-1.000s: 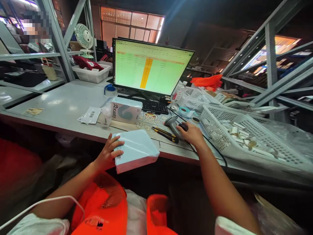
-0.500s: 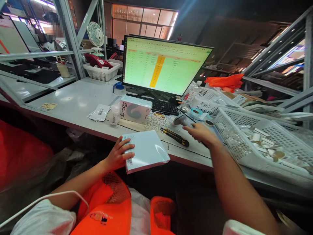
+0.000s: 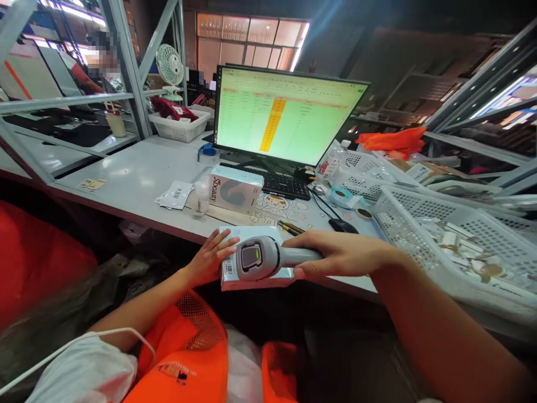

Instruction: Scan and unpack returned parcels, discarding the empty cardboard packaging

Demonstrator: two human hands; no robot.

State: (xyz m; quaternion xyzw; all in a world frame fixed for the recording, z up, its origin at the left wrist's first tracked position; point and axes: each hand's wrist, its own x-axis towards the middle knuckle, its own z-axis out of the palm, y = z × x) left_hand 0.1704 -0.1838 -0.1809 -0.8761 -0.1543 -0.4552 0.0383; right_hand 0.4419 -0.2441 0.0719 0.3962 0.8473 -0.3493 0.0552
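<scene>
Over a pale-blue box (image 3: pixel 264 284) in the left grip (image 3: pixel 211 255), the right grip (image 3: pixel 339 253) clasps a grey scanner (image 3: pixel 260 258).

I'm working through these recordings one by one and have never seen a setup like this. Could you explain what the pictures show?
There is no machine here: these are a person's two bare hands, seen from a camera worn on the head that looks forward and down.

The right hand grips a grey handheld scanner by its handle, its head above a pale box at the desk's front edge. The left hand has its fingers on the box's left end; its thumb is hard to make out.

On the desk are a lit monitor, a keyboard, a printed carton, white packets and a mouse.
</scene>
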